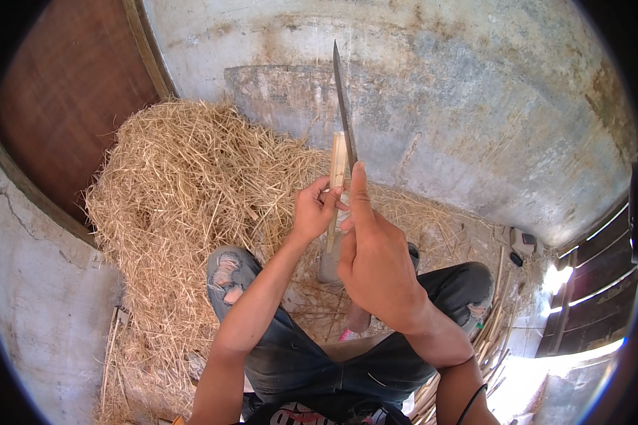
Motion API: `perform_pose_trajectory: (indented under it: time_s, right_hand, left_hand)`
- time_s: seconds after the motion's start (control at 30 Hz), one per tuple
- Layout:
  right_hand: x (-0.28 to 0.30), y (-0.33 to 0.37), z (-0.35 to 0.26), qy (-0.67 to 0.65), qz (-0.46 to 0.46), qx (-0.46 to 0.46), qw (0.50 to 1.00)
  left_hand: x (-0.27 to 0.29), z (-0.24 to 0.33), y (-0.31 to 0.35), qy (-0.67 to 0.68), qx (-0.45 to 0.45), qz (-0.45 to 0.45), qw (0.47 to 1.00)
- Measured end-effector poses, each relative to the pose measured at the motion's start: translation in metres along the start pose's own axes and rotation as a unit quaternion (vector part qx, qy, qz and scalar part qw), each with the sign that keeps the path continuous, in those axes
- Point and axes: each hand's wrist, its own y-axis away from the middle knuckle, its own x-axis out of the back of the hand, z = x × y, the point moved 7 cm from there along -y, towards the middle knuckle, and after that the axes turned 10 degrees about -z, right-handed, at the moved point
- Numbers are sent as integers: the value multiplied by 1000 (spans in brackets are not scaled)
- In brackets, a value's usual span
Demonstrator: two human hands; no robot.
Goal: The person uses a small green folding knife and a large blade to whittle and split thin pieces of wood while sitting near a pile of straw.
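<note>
In front of me, my left hand (316,210) is closed on a pale, narrow strip of split wood or bamboo (339,152), held nearly upright. Close along its right side stands a long, dark-bladed knife (344,105), its tip pointing up and away from me. My right hand (384,273) grips the knife, the index finger stretched along the blade's base. A rounded brown end (359,319), likely of the handle, shows below that hand; the rest of the grip is hidden. Whether blade and strip touch I cannot tell.
A big heap of straw (191,177) lies at the left, by a brown door panel (71,92). A stained grey wall (475,106) curves behind. My bent knees (468,283) frame the work. Long thin sticks (485,347) lie at the right. A flat grey piece (329,269) lies below my hands.
</note>
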Motion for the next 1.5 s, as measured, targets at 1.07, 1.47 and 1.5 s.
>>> perform_pose_trajectory:
  time_s: [1.07,1.47,1.5]
  right_hand:
    - [-15,2,-11,76,-31,-55,995]
    - [-5,3,-1,30,0,-20,999]
    - [2,4,-1,20,0,-12,1000]
  left_hand:
    - [3,-70,15,-14,119,-48,992]
    - [2,-48,21,-215,104,-10,971]
    - [-1,-42,20,-239,92,-19,966]
